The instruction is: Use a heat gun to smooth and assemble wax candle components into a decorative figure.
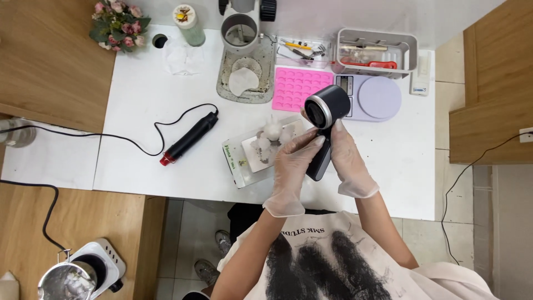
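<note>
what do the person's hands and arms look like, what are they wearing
Both the left hand and the right hand wear thin, translucent whitish disposable gloves that end in loose cuffs at the wrists. The forearms above the cuffs are bare. Short, wide sleeves of a cream T-shirt with black brush-like marks cover the upper arms.

pink mould (296, 88) | lilac scale (373, 97) | black heat gun (190, 137) | flowers (118, 23) | hotplate (102, 263)

Bright, even overhead light, daylight-like, no harsh glare. White rectangular tabletop (139, 111) nearly blown out, shadows soft and short under objects. Faint sheen on translucent-gloved left hand (293, 166) and right hand (347, 161). Focus sharp centre; slight wide-angle bending at edges, shiny steel pot (66, 280) in the corner softer.
</note>
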